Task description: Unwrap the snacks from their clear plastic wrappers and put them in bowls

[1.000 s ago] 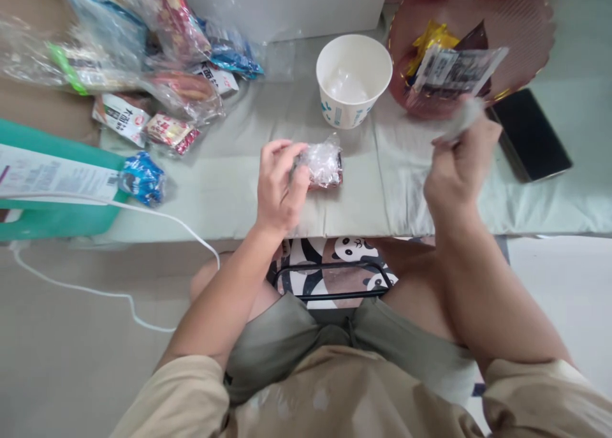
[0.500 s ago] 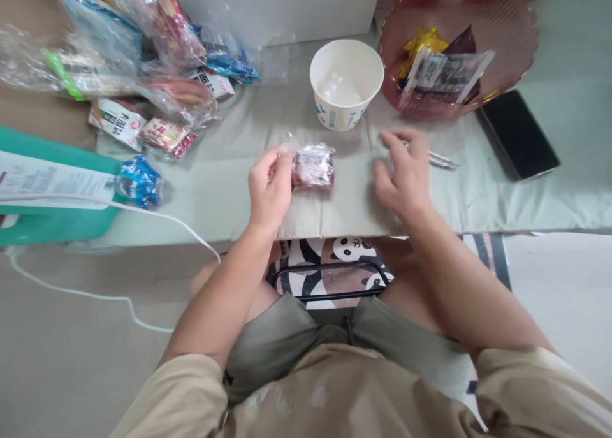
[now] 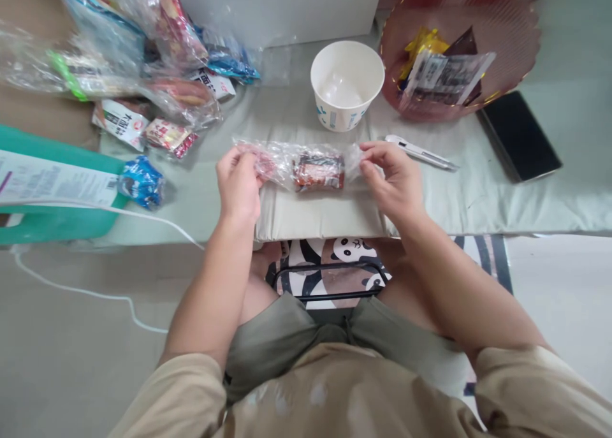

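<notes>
A clear plastic wrapper (image 3: 283,160) with a small dark red-brown packet (image 3: 319,171) inside is stretched between my two hands, just over the cloth. My left hand (image 3: 240,182) has closed on its bunched left end. At the right end, my right hand (image 3: 394,178) pinches the clear film between thumb and fingers. Beyond the packet stands a white paper cup (image 3: 347,87), upright, with blue marks on its side. A white utility knife (image 3: 423,153) lies just past my right hand.
A pink ribbed bowl (image 3: 519,39) holding several packets sits back right, beside a black phone (image 3: 521,135). Bagged snacks (image 3: 176,55) crowd the back left. A green container (image 3: 62,224), a blue crumpled wrapper (image 3: 142,182) and a white cable (image 3: 153,216) are at left.
My left hand has moved left, drawing the wrapper out longer. My right hand has left the knife and taken the wrapper's right end.
</notes>
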A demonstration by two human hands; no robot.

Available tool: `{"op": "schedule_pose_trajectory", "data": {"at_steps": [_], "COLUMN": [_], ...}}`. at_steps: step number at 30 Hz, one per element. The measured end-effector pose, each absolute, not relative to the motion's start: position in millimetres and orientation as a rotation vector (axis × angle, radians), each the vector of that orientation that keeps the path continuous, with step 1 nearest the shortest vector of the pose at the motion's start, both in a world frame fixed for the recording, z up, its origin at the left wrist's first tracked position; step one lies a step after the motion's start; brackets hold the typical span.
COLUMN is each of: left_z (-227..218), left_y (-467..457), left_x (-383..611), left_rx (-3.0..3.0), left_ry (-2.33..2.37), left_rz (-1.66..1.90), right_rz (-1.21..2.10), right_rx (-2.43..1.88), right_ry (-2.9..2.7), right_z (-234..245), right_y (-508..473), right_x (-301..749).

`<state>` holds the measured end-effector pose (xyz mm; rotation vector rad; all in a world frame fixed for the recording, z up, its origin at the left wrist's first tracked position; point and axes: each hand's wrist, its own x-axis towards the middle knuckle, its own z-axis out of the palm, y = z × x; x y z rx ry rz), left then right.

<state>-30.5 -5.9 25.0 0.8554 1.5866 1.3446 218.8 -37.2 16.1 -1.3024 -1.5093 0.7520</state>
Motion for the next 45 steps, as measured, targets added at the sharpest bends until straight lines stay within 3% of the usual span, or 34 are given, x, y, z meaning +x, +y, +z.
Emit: {"op": "schedule_pose_trajectory", "data": {"at_steps": [7, 11, 14, 17, 24, 28, 32, 34, 38, 45], "left_z": [15.7, 17.8, 26.0, 35.9, 59.1, 70.0, 76.9, 77.8, 73.2, 41.6], "left_y": [7.2, 2.6, -9.2, -21.0, -50.5, -68.2, -72.5, -69.2, -53.9, -21.6], "left_x": [-48.5, -52.5, -48.6, -43.3, -37.9, -37.8, -38.7, -37.7, -34.5, -44.0], "left_rx": [0.824, 1.448, 2.07, 2.241, 2.498, 2.41, 2.131, 2.11, 2.313, 2.179], "left_ry": [1.743, 1.634, 1.511, 1.573, 1.459, 1.41, 1.219, 1.26, 1.587, 1.68], "left_rz": [1.426, 1.436, 1.16, 0.975, 1.04, 0.639, 0.126, 0.212, 0.743, 0.7], "right_rz": [0.769, 0.524, 0.411, 0.387, 0.357, 0.507, 0.374, 0.359, 0.432, 0.376], "right_rx": [-1.494, -1.368, -1.313, -1.443, -1.362, -1.483, -1.801, -1.841, -1.712, -1.249], "right_ry": [-1.23, -1.56, -1.853, -1.924, -1.984, -2.256, -2.179, -2.097, -2.02, -2.247], "right_z": [13.5, 22.6, 26.9, 28.2, 40.6, 37.7, 27.9, 25.4, 28.6, 32.2], "right_y": [-35.2, -39.4, -41.6, -44.1, -59.2, -64.5, -62.5, -57.1, -37.4, -12.5], "right_x": [243.5, 245.5, 237.7, 230.2, 233.2, 235.9, 231.9, 227.8, 216.9, 192.5]}}
